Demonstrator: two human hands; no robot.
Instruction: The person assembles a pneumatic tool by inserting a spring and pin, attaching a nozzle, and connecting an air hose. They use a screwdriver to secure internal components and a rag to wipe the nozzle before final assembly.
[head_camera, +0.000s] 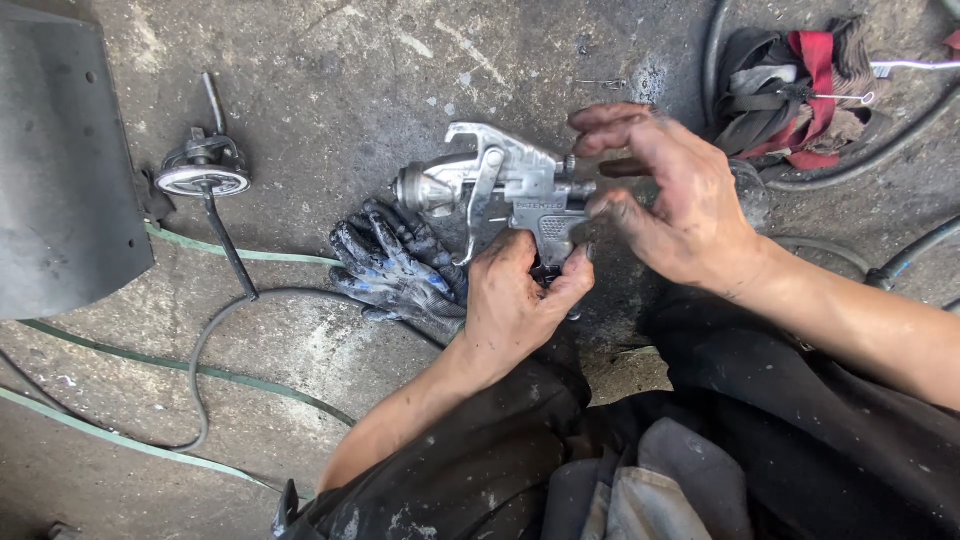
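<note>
My left hand grips the handle of a silver metal spray gun from below, holding it level over the concrete floor with its nozzle pointing left. My right hand is at the rear end of the gun, thumb and forefinger pinching a small knob there, the other fingers spread. Both hands are smeared with dark grime. A dirty dark blue work glove lies on the floor just under the gun's nozzle.
A round metal cap with a bent rod lies at the left, beside a dark metal sheet. Grey and green hoses cross the floor. A heap of red and black rags and black hoses sit at the upper right.
</note>
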